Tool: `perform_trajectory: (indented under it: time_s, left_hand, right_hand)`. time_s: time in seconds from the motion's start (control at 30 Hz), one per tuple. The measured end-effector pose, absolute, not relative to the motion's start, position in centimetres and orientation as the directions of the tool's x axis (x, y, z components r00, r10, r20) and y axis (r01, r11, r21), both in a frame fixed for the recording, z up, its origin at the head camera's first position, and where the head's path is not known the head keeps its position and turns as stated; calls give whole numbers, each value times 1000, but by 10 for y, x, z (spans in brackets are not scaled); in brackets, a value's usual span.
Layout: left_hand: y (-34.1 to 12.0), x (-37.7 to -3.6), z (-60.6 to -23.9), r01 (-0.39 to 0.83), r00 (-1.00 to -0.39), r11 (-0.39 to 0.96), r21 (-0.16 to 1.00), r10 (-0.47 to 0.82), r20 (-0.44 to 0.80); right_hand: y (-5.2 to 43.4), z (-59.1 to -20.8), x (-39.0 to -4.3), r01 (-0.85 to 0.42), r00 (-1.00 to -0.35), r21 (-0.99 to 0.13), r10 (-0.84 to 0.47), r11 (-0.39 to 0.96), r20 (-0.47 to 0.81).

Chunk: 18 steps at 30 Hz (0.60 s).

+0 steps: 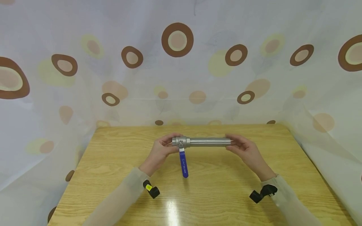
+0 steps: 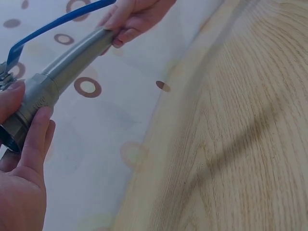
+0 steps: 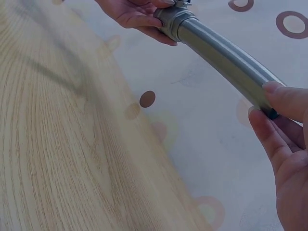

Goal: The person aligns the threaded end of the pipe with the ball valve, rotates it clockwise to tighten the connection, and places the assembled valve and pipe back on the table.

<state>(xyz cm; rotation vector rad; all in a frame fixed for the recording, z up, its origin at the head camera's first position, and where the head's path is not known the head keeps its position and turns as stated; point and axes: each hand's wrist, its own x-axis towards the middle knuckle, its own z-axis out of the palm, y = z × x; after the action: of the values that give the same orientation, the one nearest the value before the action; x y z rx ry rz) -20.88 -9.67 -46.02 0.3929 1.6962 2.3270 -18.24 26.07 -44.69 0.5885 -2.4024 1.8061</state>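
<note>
A metal ball valve [image 1: 181, 142] with a blue lever handle [image 1: 183, 164] is joined to a straight steel pipe [image 1: 210, 142]. Both are held level above the table, valve at the left, pipe reaching right. My left hand [image 1: 160, 152] grips the valve body, thumb on the near side and fingers behind it. In the left wrist view the valve's open end [image 2: 12, 137] faces this hand. With thumb and fingers, my right hand [image 1: 246, 153] pinches the free end of the pipe. The lever points toward me, slightly right, and no finger is on it.
The wooden table [image 1: 215, 194] spreads beneath both hands. A white curtain [image 1: 198, 75] with brown ring patterns stands behind it and along both sides. Small black cameras sit on the left wrist [image 1: 151, 189] and the right wrist [image 1: 263, 193].
</note>
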Motion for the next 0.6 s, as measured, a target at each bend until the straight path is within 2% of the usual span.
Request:
perform_trajectory:
  time_s: [0.3, 0.6]
  left_hand:
    - [-96, -210, -460, -29, -934, -293, 956, 348, 79]
    - [-96, -209, -458, -16, -935, -266, 964, 346, 80]
  right_hand:
    - [260, -445, -182, -335, -934, -901, -224, 277, 278]
    - [260, -448, -183, -342, -932, -901, -222, 267, 288]
